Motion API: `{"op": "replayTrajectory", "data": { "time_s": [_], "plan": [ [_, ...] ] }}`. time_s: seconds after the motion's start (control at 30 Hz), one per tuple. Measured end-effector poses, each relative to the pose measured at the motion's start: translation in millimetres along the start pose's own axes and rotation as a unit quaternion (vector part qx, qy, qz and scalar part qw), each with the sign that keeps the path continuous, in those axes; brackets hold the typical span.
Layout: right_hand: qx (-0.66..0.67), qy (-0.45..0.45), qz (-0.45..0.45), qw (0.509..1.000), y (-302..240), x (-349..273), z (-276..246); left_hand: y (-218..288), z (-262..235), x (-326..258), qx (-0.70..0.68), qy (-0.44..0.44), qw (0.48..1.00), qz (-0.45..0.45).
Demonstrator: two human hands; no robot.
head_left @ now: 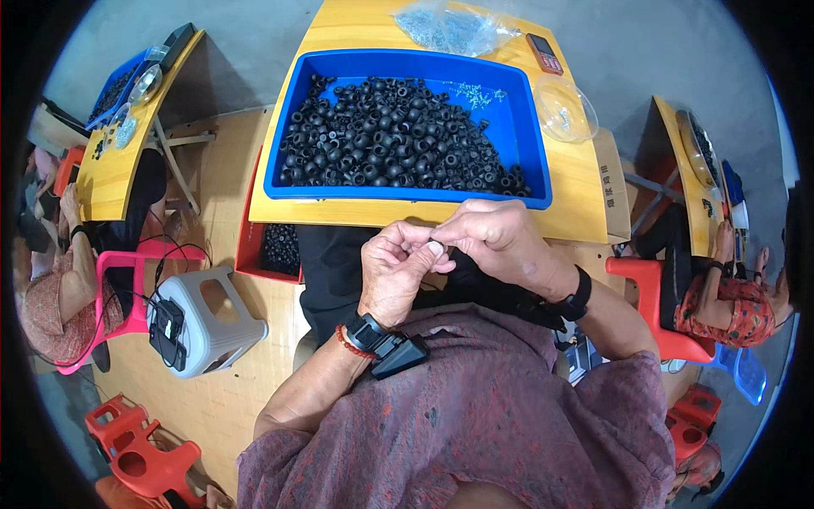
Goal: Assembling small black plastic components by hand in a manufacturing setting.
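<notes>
Over my lap, just off the table's near edge, my two hands meet fingertip to fingertip. My left hand (398, 265) is closed, its thumb pressed against the curled fingers. My right hand (500, 241) pinches with thumb and forefinger at the left hand's fingertips. Whatever lies between them is too small and too covered to name. Beyond the hands stands a blue tray (407, 200) with a heap of small round black parts (386, 136), several of them hollow like caps. Tiny pale pieces (475, 95) are scattered in the tray's far right corner.
Behind the tray lies a clear bag (449, 30) of small pale pieces, near a red phone (544, 53). A clear round dish (566, 110) sits at right. Under the table is a red bin (270, 254) of black parts. A grey stool (203, 318) stands left; people work at both sides.
</notes>
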State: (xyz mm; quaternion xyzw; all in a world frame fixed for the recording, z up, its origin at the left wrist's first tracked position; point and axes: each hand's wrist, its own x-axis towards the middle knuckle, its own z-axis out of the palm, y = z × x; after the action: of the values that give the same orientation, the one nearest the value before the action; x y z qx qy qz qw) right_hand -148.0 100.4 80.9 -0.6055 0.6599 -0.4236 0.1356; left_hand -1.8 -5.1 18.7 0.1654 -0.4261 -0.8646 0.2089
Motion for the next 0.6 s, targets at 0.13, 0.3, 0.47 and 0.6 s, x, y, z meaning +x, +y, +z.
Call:
{"op": "replayTrajectory", "data": {
  "time_s": [0.13, 0.3, 0.47, 0.6],
  "plan": [
    [-0.037, 0.022, -0.049, 0.998, 4, -2, 5, 2, 1, 2, -0.042, 0.006, 0.999, -0.021],
    [-0.074, 0.016, -0.083, 0.994, 2, 0, 4, 3, -1, 2, -0.076, 0.017, 0.995, -0.062],
    [-0.103, 0.030, -0.086, 0.991, -2, 0, 3, 7, 1, 2, -0.104, 0.024, 0.991, -0.082],
    [-0.155, -0.012, -0.088, 0.984, -9, -1, 3, 6, -2, 3, -0.097, 0.029, 0.991, -0.090]
  ]
}}
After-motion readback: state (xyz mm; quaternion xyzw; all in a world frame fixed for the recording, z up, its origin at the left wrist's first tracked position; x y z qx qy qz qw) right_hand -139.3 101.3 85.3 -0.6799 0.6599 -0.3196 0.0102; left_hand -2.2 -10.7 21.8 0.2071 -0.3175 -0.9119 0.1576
